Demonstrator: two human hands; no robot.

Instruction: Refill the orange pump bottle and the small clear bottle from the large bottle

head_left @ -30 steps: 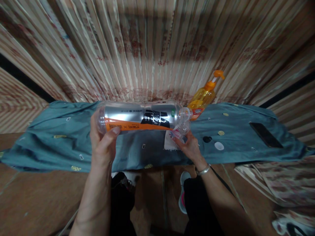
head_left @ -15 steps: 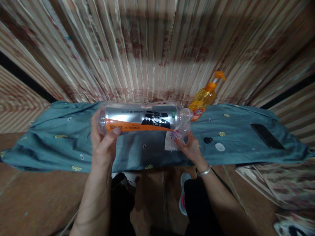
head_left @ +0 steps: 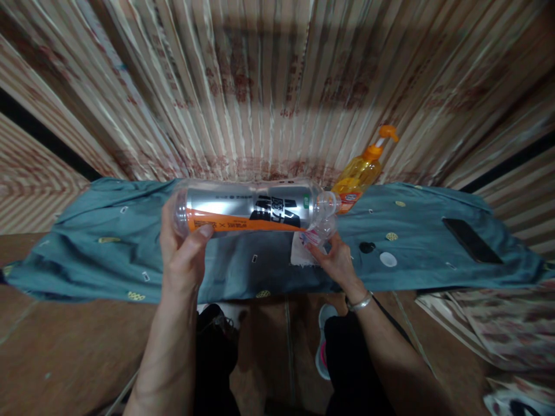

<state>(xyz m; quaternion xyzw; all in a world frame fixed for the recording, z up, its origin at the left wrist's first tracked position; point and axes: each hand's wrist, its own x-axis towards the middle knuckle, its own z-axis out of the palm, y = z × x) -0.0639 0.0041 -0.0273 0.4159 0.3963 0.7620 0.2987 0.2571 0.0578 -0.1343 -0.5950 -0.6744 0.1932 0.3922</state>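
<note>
Left fingers point(head_left: 201, 233), partly hidden, gripped the bottle point(head_left: 243, 205); right fingers point(head_left: 316, 252) held a hard-to-discern clear container point(head_left: 326, 226). Little had shifted.

Pump bottle point(head_left: 359, 173) obstructs; room between it and phone point(head_left: 472, 240).

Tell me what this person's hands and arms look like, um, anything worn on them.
The bare left hand and bare right hand wear no gloves. Around the right wrist sits a shiny, silver-coloured, rounded bracelet; nothing shows on the left wrist. No sleeves show on the left forearm or right forearm.
</note>
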